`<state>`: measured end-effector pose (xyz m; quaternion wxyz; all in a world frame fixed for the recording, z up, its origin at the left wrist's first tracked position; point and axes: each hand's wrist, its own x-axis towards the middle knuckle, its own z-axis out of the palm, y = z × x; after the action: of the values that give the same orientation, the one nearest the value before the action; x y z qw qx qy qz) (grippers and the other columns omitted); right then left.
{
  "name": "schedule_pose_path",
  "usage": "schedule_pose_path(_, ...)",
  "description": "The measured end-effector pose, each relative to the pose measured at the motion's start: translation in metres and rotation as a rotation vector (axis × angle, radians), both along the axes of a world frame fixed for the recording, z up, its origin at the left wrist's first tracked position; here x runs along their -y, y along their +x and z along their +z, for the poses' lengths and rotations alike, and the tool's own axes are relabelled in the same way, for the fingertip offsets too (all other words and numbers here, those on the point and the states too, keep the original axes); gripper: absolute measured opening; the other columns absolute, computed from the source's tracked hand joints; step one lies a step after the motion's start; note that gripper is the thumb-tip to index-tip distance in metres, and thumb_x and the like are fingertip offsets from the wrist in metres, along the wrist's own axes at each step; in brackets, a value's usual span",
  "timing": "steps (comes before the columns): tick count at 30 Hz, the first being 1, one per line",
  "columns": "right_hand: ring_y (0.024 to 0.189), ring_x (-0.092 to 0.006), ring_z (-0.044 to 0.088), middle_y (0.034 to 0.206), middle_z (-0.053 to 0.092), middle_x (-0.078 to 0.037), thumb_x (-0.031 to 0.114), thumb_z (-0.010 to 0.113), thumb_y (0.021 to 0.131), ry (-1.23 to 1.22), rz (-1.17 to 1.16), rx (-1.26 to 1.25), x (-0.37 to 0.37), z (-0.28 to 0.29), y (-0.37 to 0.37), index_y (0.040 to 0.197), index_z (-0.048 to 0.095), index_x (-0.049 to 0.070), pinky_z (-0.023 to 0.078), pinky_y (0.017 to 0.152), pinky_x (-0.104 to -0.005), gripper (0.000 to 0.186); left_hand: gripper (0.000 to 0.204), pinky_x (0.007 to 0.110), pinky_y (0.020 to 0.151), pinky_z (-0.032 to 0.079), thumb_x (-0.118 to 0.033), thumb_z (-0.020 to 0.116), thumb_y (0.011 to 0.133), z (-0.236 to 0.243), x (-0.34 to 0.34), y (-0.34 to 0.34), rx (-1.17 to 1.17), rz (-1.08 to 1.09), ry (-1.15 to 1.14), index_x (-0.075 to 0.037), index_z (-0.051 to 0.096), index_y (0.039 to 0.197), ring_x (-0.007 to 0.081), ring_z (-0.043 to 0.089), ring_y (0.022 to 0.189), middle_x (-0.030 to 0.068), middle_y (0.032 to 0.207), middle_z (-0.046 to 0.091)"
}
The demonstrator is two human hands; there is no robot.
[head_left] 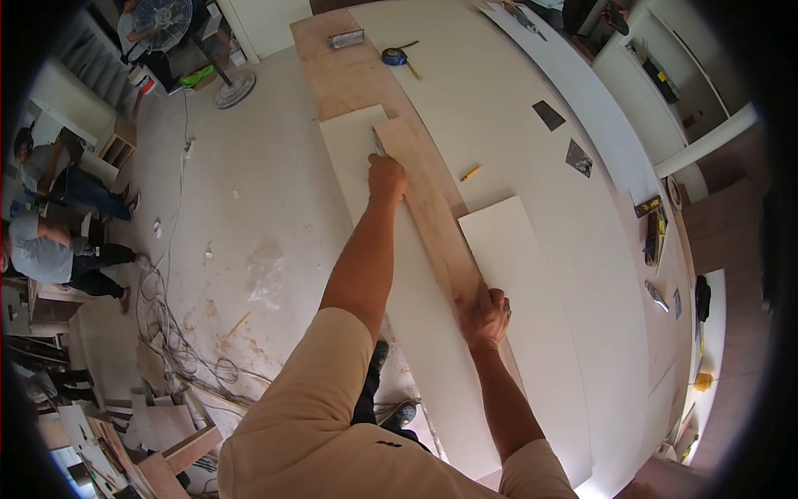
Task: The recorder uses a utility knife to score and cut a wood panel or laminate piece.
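Observation:
My left hand (387, 177) is closed around a slim metallic tool that looks like a utility knife (378, 143), its tip at the far end of a long wooden strip (424, 229). Under that strip lies a narrow cream-white sheet (353, 137). Further down the strip, my right hand (485, 318) grips it with bent fingers, pressing near its right edge. Just right of this hand is a cream panel piece (507, 237). A short yellow pencil (471, 173) lies beyond it on the large pale sheet (465, 100). The knife's blade is too small to make out.
A blue tape measure (394, 56) and a small block (347, 38) lie at the table's far end. Dark flat plates (549, 116) and hand tools (652, 233) are on the right. Cables (170, 324) trail over the floor. A standing fan (162, 21) and several people are left.

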<state>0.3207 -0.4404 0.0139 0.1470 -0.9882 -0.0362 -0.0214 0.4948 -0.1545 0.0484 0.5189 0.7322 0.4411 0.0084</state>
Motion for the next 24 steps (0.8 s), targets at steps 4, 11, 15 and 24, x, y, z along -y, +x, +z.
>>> schedule_pose_path(4,0.102,-0.0303,0.056,0.108,0.058,-0.007,0.046,0.076,0.077,0.027,0.016,-0.039,-0.006,0.004,0.0,0.12,0.065,0.016,0.046,0.09,-0.0456,0.054,0.035,0.04,0.068,0.063,-0.015,0.048,0.1,-0.013,-0.015,0.005,-0.03,-0.094,0.072,0.008,0.035,0.123,0.0368,0.07,0.087,0.0274,0.11,0.063)
schedule_pose_path(11,0.104,-0.0291,0.055,0.109,0.057,-0.006,0.044,0.076,0.077,0.02,0.005,-0.077,0.002,0.003,0.003,0.122,0.064,0.016,0.046,0.091,-0.0444,0.054,0.037,0.037,0.06,0.06,-0.011,0.058,0.095,0.004,0.003,0.005,-0.056,-0.036,0.006,0.01,0.036,0.116,0.0336,0.07,0.081,0.0261,0.103,0.064)
schedule_pose_path(15,0.103,-0.0293,0.055,0.109,0.057,-0.006,0.044,0.076,0.077,0.051,0.018,-0.075,0.0,0.002,0.0,0.122,0.064,0.016,0.046,0.091,-0.0446,0.055,0.038,0.037,0.058,0.059,-0.009,0.06,0.093,0.008,0.002,0.0,-0.096,-0.021,0.023,0.011,0.036,0.115,0.0321,0.07,0.08,0.0253,0.103,0.065)
schedule_pose_path(24,0.109,-0.0272,0.053,0.114,0.054,-0.005,0.048,0.074,0.078,0.038,0.018,-0.183,0.0,0.01,0.001,0.124,0.06,0.017,0.043,0.096,-0.0434,0.057,0.035,0.038,0.063,0.059,-0.012,0.055,0.095,0.006,0.02,-0.019,-0.121,-0.015,-0.031,0.008,0.04,0.119,0.0335,0.07,0.087,0.0271,0.107,0.063)
